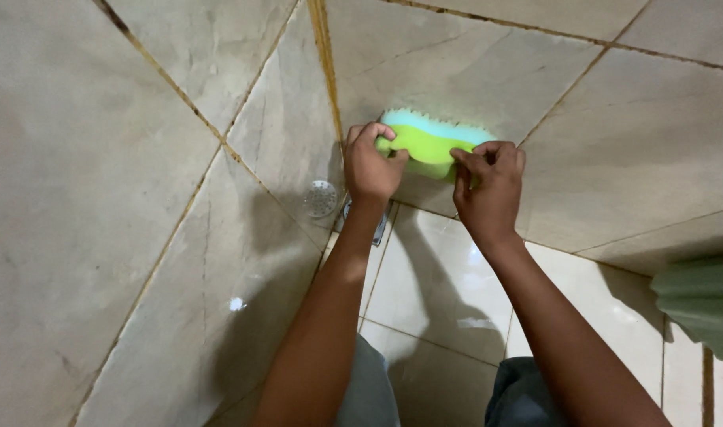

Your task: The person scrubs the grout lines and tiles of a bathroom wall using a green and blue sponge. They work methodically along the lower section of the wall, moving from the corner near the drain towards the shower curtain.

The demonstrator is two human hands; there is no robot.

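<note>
Both hands on the green-and-blue sponge, pressed against the tiled wall: left hand pinching its left end, right hand pinching the right. Scrubbing step, I judge; next stroke needs even pressure, floor drain below-left of grip.

Large pale marble-look wall tiles with faint grey veining fill most of the view, split by grout lines stained brown and yellow. The walls meet at a corner, where smaller glossy cream floor tiles begin. A round perforated metal drain cover sits just beside that corner. Light glints off the floor in white patches, and soft shadows lie across the tiles. At the right edge, a pale green ridged plastic object juts in.
</note>
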